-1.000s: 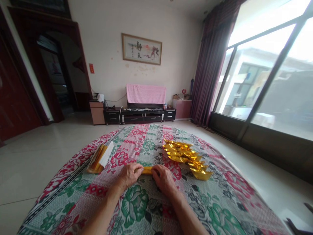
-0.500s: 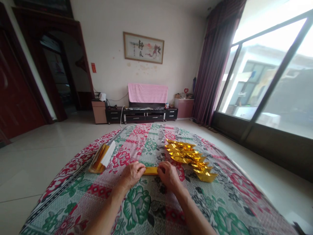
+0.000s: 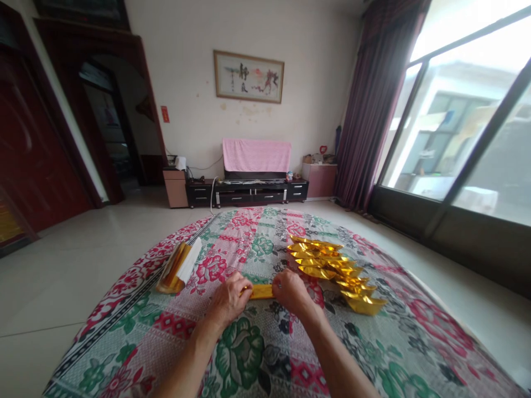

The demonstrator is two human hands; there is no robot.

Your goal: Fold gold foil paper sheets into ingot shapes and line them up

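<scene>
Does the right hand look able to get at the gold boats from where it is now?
Probably yes: the right hand is close to the gold boats, with only cloth between, though it would likely first have to release the gold strip.

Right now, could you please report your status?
Left hand and right hand pinching opposite ends of gold strip. Middle exposed. Folded gold pieces to the right, not in the way.

The strip (image 3: 262, 291) I hold looks like smooth, shiny gold foil paper, the folded pieces (image 3: 317, 272) glossy and creased, the cloth (image 3: 182, 354) matt and woven, the floor (image 3: 112, 243) smooth and glossy.
</scene>
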